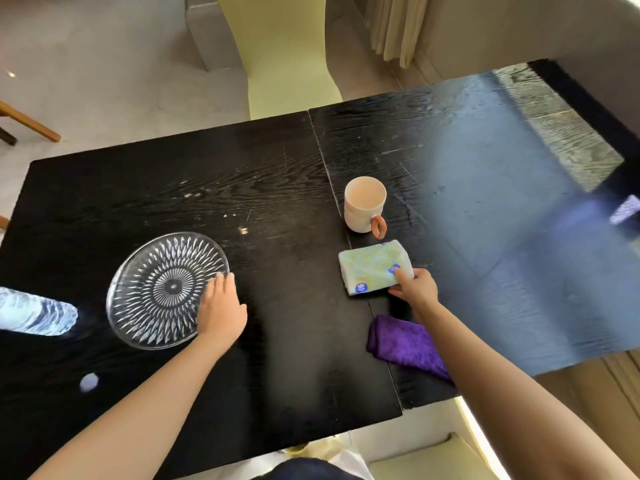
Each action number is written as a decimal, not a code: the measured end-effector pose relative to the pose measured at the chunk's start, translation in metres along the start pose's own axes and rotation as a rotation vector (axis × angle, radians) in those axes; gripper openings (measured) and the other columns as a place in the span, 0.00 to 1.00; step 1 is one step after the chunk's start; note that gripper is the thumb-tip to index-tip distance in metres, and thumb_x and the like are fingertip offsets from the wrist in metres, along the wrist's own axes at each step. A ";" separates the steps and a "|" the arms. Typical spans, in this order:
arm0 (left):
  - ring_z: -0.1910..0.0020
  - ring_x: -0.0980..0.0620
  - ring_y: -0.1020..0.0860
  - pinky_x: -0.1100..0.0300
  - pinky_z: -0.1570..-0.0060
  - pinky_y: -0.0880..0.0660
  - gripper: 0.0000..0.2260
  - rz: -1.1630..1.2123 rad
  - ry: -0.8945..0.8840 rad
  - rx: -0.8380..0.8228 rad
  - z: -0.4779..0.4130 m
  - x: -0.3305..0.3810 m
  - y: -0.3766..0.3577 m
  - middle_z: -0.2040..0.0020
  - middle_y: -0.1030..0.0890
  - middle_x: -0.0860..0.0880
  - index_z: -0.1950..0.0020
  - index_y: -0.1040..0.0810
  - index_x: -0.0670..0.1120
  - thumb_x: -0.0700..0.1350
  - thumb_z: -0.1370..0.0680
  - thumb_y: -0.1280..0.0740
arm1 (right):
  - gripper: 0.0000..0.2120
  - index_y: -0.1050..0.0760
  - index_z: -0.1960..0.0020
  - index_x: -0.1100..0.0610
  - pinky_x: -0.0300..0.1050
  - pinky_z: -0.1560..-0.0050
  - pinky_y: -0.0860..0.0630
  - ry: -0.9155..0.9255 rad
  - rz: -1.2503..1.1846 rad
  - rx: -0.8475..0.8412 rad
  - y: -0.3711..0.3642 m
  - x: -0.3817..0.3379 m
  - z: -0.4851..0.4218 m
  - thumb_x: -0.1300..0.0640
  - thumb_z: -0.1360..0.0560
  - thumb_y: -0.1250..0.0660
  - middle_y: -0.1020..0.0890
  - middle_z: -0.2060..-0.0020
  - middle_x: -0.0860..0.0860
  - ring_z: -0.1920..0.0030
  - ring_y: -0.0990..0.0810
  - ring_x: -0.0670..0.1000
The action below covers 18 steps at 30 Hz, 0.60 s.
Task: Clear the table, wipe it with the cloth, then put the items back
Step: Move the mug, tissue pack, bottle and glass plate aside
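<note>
Our left hand (221,308) rests flat, fingers spread, on the glass plate's (162,289) rim, while our right hand (415,289) pinches the tissue pack (372,266) on the counter (277,202).

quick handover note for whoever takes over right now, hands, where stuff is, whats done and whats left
Left hand: fingers on the near rim of the glass plate, not lifted.
Right hand: pinching the corner of the tissue pack.
On the table: mug behind the pack, purple cloth near the front edge, water bottle lying far left.
Unclear whether wiping is done; crumbs show mid-table.
</note>
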<state>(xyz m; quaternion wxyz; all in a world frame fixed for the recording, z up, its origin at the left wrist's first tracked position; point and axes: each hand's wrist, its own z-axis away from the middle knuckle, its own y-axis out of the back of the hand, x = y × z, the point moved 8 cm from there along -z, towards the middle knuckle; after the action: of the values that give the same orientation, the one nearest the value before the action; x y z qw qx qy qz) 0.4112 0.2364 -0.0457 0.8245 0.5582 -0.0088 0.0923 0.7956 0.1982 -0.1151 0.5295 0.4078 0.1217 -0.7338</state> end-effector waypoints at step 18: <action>0.46 0.46 0.21 0.53 0.55 0.25 0.13 -0.199 0.017 0.116 -0.002 -0.041 0.011 0.46 0.19 0.47 0.41 0.24 0.44 0.38 0.22 0.44 | 0.12 0.26 0.42 0.58 0.46 0.50 0.28 0.622 0.726 -0.237 -0.126 -0.057 0.121 0.55 0.22 0.39 0.21 0.48 0.55 0.52 0.22 0.54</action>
<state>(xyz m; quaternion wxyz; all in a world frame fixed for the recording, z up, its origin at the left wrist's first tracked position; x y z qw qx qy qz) 0.3693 0.2367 -0.0408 0.7960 0.6022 0.0588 0.0149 0.6340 0.2143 -0.0286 0.7324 0.5606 0.2067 -0.3265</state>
